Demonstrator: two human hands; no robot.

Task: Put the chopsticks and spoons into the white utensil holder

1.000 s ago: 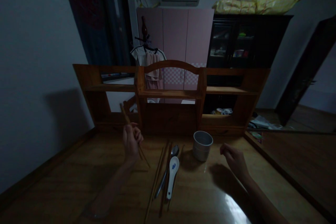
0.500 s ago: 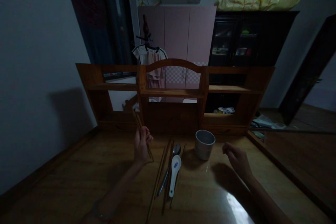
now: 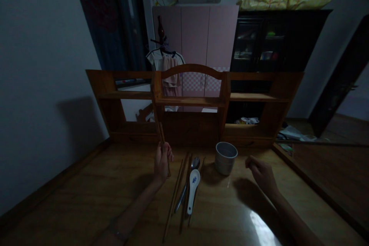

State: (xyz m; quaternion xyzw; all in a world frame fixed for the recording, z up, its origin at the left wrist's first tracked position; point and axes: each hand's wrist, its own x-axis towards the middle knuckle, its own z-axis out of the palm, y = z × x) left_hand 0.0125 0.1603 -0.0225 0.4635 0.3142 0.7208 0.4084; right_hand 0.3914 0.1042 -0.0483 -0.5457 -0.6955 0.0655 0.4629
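Note:
My left hand (image 3: 162, 161) is closed around chopsticks (image 3: 162, 132), held nearly upright left of the table's middle; how many is hard to tell. To its right, several loose chopsticks (image 3: 172, 203) lie lengthwise on the wood. Among them rest a metal spoon (image 3: 195, 163) and a white ceramic spoon (image 3: 193, 188) with a blue mark, which partly covers the metal one's handle. A grey metal cup (image 3: 225, 159) stands upright beyond them to the right. Beside the cup, apart from it, my right hand (image 3: 261, 173) is loosely curled, its fingertips hidden and nothing visible in it.
The wooden table (image 3: 115, 184) meets a wooden shelf unit (image 3: 190, 102) at its back edge. A wall (image 3: 43, 103) borders the left side. A raised wooden edge (image 3: 311, 184) runs along the right.
My left hand has moved slightly right, and the chopsticks in it have turned more upright. The right hand, cup and spoons keep their places on the table; the view has shifted slightly.

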